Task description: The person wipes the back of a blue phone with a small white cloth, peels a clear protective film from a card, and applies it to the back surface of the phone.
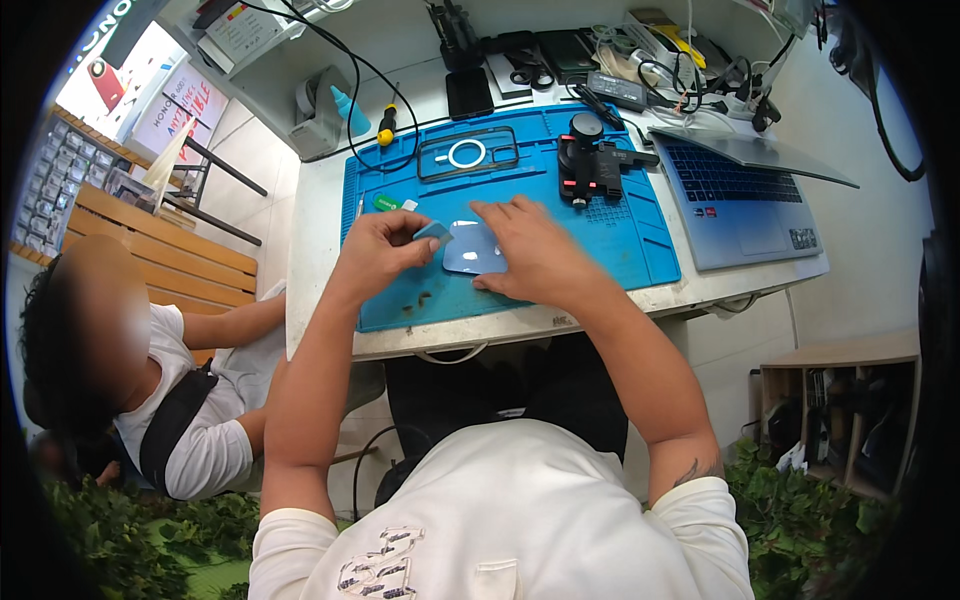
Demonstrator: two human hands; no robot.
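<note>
Grips (385, 248) over blue mat (620, 240), white bench (310, 210)

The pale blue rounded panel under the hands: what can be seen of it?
The pale blue, glossy rounded-rectangle panel lies flat on the blue work mat. The right hand presses its right side; the left hand holds a small pale card at its upper left corner. Its far side is hidden.
</note>
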